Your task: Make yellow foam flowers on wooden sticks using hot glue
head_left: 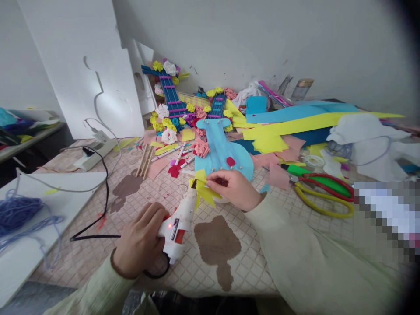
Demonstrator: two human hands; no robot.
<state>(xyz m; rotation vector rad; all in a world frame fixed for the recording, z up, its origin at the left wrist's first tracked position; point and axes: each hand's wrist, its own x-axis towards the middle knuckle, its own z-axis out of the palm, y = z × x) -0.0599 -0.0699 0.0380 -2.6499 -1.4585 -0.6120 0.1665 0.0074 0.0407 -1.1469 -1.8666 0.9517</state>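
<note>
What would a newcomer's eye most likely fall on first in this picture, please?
Probably the white glue gun in the left hand at the front, its nozzle close to the yellow paper pinched by the right hand. Just beyond lies a light-blue guitar-shaped cutout. Farther back, left of centre, colourful paper flowers crowd together near the wall.

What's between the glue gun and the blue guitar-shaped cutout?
In the head view, a yellow piece, pinched by the right hand, lies between them.
</note>
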